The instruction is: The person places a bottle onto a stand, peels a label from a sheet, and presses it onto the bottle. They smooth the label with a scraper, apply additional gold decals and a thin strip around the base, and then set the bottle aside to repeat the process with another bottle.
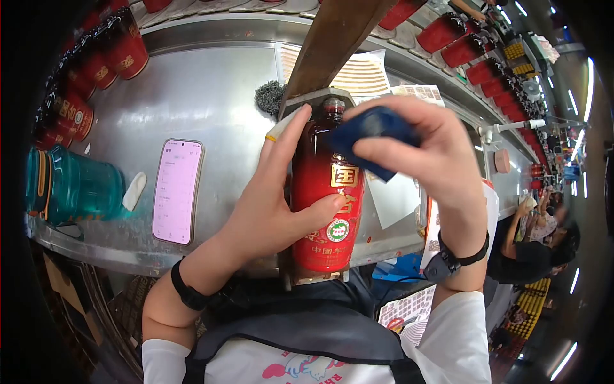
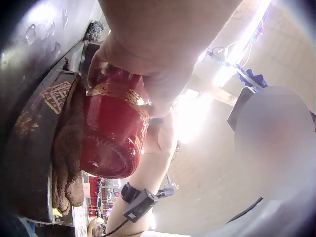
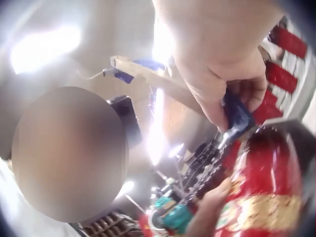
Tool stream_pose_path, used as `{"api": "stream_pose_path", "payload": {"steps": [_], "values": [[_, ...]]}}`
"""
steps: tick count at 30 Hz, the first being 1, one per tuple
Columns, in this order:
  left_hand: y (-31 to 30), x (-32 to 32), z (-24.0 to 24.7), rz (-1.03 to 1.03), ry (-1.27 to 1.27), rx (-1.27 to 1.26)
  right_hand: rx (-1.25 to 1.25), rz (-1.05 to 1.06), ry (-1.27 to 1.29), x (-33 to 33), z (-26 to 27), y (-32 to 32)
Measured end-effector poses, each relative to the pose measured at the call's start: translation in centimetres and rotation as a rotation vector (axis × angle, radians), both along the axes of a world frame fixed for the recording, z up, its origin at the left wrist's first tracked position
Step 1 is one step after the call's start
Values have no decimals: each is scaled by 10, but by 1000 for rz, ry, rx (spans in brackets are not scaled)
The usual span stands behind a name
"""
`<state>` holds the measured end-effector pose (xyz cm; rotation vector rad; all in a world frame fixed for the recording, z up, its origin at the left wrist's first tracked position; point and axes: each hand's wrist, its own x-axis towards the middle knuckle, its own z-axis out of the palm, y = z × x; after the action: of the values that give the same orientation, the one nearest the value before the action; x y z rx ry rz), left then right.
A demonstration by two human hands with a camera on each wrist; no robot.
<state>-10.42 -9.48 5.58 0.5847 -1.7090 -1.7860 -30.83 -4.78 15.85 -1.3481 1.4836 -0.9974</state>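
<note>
A red bottle with a dark neck and gold characters (image 1: 329, 246) lies in a holder (image 1: 286, 272) with its neck away from the body. The left hand (image 1: 272, 205) grips its side, thumb across the front. Between the thumb and fingers of the right hand (image 1: 441, 150) is a dark blue cloth or pad (image 1: 377, 137), at the bottle's upper part. In the left wrist view the bottle's base (image 2: 111, 153) faces the camera beside a brown cloth lining (image 2: 69, 153). The right wrist view shows the blue piece (image 3: 237, 116) pinched near the bottle's shoulder (image 3: 269, 153).
A phone (image 1: 178, 192), a white piece (image 1: 134, 191) and a teal bottle (image 1: 89, 185) are on the metal table at left. Dark scouring mesh (image 1: 270, 98) and sticker sheets (image 1: 364, 73) sit beyond. Several red bottles (image 1: 125, 54) line the conveyor. A wooden beam (image 1: 332, 41) rises behind the holder.
</note>
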Motion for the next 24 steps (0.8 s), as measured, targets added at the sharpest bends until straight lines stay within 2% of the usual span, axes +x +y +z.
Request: {"api": "stream_pose_path", "payload": {"steps": [1,2,4,5,6,8,10,11,12,13,14,15,16,20,22,23,24], "values": [[0,0,-1,0,13,2,-34,-2,98,0,-5,-1],[1,0,0,-3,13,1,54,-103,124,-10,-5,-6],[1,-1,2,-11,8,65,-48,-197,179,-19,-4,-9],[1,-1,1,-10,7,65,-12,-109,204,-11,4,-4],[0,-1,-1,-9,17,36,60,-34,121,-3,1,2],[0,0,-3,-17,23,11,64,-86,227,-5,1,2],[-1,2,-3,-58,-9,-21,-336,-96,608,-12,-2,2],[-1,5,1,-50,-14,-12,-340,-26,644,-4,3,8],[-3,8,8,-81,-97,-161,-500,85,796,0,0,12],[-5,10,13,-117,-181,-308,-519,152,911,11,0,22],[-6,13,15,-117,-184,-300,-524,212,939,20,0,35],[-10,15,16,-146,-209,-397,-587,264,987,26,-9,51],[-12,16,15,-172,-234,-489,-599,320,939,33,-10,62],[-13,15,12,-187,-213,-484,-393,314,778,37,3,69],[-13,16,12,-199,-219,-461,-285,96,629,28,1,56],[-13,17,13,-202,-221,-442,-342,53,771,24,1,54],[-13,18,14,-192,-222,-437,-343,65,770,27,1,55]]}}
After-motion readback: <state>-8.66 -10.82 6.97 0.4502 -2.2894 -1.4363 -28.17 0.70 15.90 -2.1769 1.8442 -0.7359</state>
